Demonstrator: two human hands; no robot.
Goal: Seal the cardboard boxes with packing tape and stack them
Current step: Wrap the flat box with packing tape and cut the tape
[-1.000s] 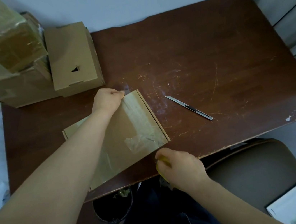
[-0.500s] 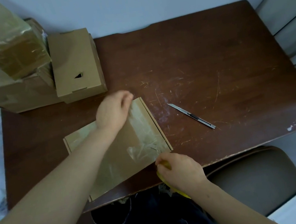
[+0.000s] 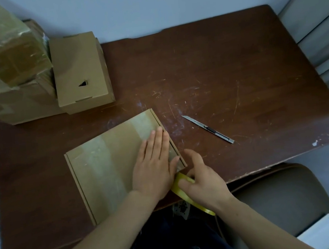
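Flat cardboard box (image 3: 106, 165) on table (image 3: 235, 69); left grip (image 3: 154, 167) released, fingers straight, pressing box's taped right part; right grip (image 3: 204, 179) grasps yellow tape roll (image 3: 180, 178) at box's near-right corner; knife (image 3: 208, 129) right of box.

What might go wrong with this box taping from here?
The utility knife lies with its blade out near the right hand; a careless reach may cut. That hand grips the tape roll at a corner of the box; a tug might wrinkle the strip that the left hand presses flat.
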